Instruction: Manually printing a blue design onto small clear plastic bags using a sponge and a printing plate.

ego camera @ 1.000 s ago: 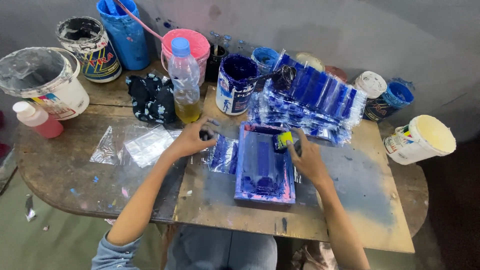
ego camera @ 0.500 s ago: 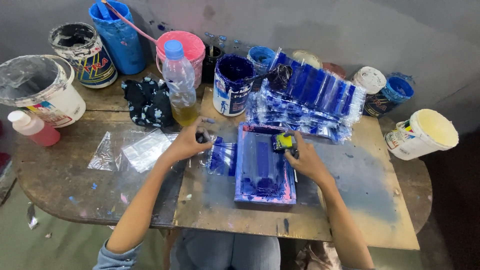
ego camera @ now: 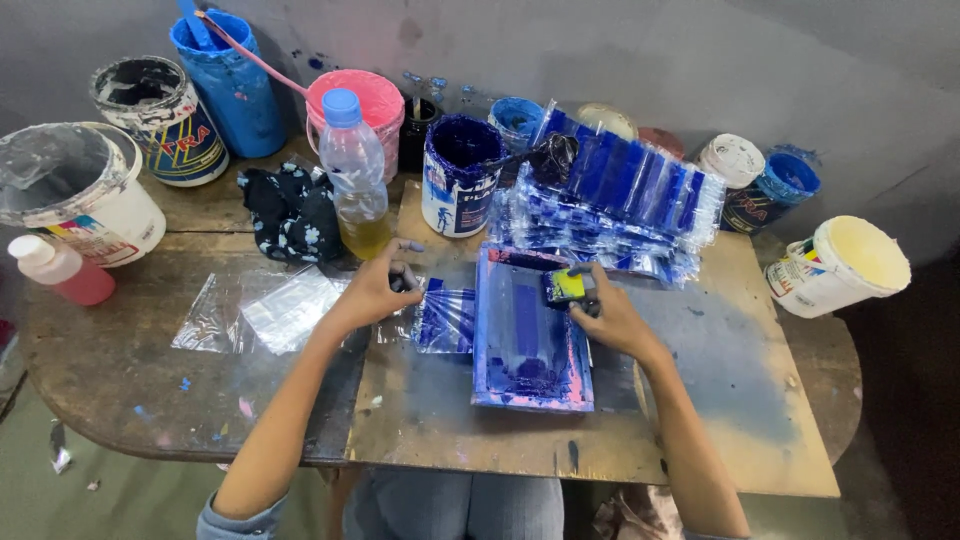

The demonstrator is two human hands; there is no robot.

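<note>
Blue-stained frame (ego camera: 530, 335) lay centre; right hand (ego camera: 608, 315) gripped a small, perhaps yellow, block (ego camera: 567, 287), left hand (ego camera: 375, 290) pinched clear film (ego camera: 445, 315).

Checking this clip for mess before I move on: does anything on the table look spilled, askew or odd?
Yes. Blue ink stains the wooden board right of the printing frame, and the printed plastic bags lie in a loose, slipping heap behind it. The right hand holds a small squeegee; the left hand rests by a printed bag. Nothing has tipped over.
</note>
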